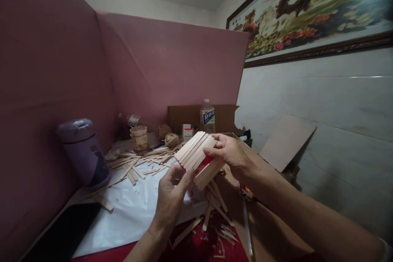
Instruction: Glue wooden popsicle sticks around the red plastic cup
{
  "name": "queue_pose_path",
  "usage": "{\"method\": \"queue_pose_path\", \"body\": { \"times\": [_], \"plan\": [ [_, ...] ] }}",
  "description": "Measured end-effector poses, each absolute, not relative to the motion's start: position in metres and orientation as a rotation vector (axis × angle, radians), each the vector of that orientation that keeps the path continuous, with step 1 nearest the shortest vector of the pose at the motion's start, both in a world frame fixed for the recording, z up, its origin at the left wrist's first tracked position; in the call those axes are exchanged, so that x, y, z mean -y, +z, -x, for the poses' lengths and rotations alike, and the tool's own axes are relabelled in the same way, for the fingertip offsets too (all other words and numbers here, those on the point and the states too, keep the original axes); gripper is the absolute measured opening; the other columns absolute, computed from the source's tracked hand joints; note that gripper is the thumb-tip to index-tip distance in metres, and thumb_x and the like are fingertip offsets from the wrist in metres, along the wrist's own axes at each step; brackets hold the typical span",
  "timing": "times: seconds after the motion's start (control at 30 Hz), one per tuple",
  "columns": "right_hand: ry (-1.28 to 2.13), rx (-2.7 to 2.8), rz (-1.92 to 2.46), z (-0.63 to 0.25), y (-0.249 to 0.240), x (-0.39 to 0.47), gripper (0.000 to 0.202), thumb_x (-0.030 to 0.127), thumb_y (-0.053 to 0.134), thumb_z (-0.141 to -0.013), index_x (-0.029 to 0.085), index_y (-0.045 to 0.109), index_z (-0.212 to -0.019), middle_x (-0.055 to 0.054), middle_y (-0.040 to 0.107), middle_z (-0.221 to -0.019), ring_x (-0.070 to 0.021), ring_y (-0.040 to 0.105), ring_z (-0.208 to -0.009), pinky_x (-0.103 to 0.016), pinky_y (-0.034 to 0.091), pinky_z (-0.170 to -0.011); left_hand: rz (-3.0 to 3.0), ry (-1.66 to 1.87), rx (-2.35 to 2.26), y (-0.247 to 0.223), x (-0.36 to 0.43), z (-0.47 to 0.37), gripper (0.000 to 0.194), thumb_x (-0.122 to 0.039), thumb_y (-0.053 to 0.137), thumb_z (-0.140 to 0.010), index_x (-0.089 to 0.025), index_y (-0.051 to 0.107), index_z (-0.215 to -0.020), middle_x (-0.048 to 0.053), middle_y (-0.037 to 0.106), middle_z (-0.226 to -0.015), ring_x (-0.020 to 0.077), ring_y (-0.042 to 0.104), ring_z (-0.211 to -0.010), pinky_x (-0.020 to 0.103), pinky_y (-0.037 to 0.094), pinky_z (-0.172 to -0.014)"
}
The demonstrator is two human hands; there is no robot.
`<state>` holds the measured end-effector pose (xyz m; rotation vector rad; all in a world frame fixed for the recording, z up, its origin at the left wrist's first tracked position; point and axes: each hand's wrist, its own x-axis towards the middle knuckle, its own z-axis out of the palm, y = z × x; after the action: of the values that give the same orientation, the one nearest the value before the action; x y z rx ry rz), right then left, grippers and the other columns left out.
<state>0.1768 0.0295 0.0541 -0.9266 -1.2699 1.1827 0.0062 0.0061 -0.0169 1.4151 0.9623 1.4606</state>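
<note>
Between my two hands, above the table, is a small piece built of flat wooden craft sticks [195, 149] laid side by side, with a lower stick section [208, 174] and some red showing between. My left hand [173, 190] grips its near lower edge, thumb and fingers closed on it. My right hand [229, 153] pinches the upper right edge, with the thumb on top. Loose craft sticks [213, 200] lie on the table below the piece, and more sticks [133, 172] are scattered to the left on a white sheet [123, 213].
A purple tumbler [84, 153] stands at the left, near a dark flat panel [67, 229]. Behind are a small wooden cup [139, 138], twine balls [171, 140], a small box [187, 132] and a plastic bottle [207, 118]. Cardboard [264, 221] lies at right, with a thin metallic rod [248, 227].
</note>
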Motion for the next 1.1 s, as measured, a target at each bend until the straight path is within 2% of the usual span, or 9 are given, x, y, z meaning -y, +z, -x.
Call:
{"method": "queue_pose_path", "body": {
  "times": [0.1, 0.2, 0.43, 0.9, 1.1],
  "plan": [
    [1.164, 1.283, 0.935, -0.1739, 0.0486, -0.0299, 0.044, 0.023, 0.08, -0.061, 0.015, 0.061, -0.099, -0.007, 0.072, -0.085, -0.0183, 0.065, -0.071, -0.031, 0.049, -0.067, -1.396, 1.434, -0.936, -0.016, -0.0066, -0.0055, 0.039, -0.048, 0.065, -0.077, -0.019, 0.048, -0.058, -0.005, 0.047, -0.052, 0.0098, 0.042, -0.054, 0.024, 0.034, -0.055],
    [1.147, 1.278, 0.943, -0.1717, 0.0443, -0.0301, 0.042, 0.022, 0.079, -0.061, 0.016, 0.061, -0.098, -0.006, 0.072, -0.085, -0.0186, 0.065, -0.073, -0.032, 0.049, -0.069, -1.379, 1.404, -0.908, -0.0157, -0.0073, -0.003, 0.042, -0.048, 0.062, -0.08, -0.018, 0.046, -0.054, -0.004, 0.048, -0.051, 0.0099, 0.042, -0.053, 0.024, 0.034, -0.056],
    [1.174, 1.243, 0.938, -0.1691, 0.044, -0.0272, 0.038, 0.024, 0.08, -0.06, 0.016, 0.061, -0.092, -0.004, 0.07, -0.078, -0.0177, 0.064, -0.07, -0.032, 0.049, -0.067, -1.373, 1.401, -0.877, -0.0188, -0.0093, -0.0007, 0.038, -0.044, 0.06, -0.082, -0.018, 0.048, -0.056, -0.004, 0.048, -0.052, 0.0103, 0.041, -0.054, 0.025, 0.033, -0.058],
    [1.173, 1.3, 0.963, -0.173, 0.0477, -0.0268, 0.036, 0.022, 0.078, -0.061, 0.016, 0.061, -0.092, -0.006, 0.071, -0.083, -0.0168, 0.063, -0.069, -0.03, 0.048, -0.066, -1.391, 1.423, -0.864, -0.0211, -0.01, -0.0021, 0.037, -0.044, 0.061, -0.081, -0.019, 0.048, -0.056, -0.004, 0.048, -0.052, 0.0104, 0.043, -0.054, 0.024, 0.034, -0.057],
    [1.165, 1.289, 0.946, -0.1747, 0.0476, -0.0284, 0.043, 0.024, 0.08, -0.059, 0.015, 0.059, -0.095, -0.005, 0.07, -0.083, -0.018, 0.064, -0.072, -0.032, 0.049, -0.069, -1.431, 1.426, -0.868, -0.019, -0.0089, -0.002, 0.035, -0.042, 0.058, -0.081, -0.019, 0.049, -0.057, -0.003, 0.05, -0.054, 0.0115, 0.045, -0.056, 0.025, 0.036, -0.059]
  ]
}}
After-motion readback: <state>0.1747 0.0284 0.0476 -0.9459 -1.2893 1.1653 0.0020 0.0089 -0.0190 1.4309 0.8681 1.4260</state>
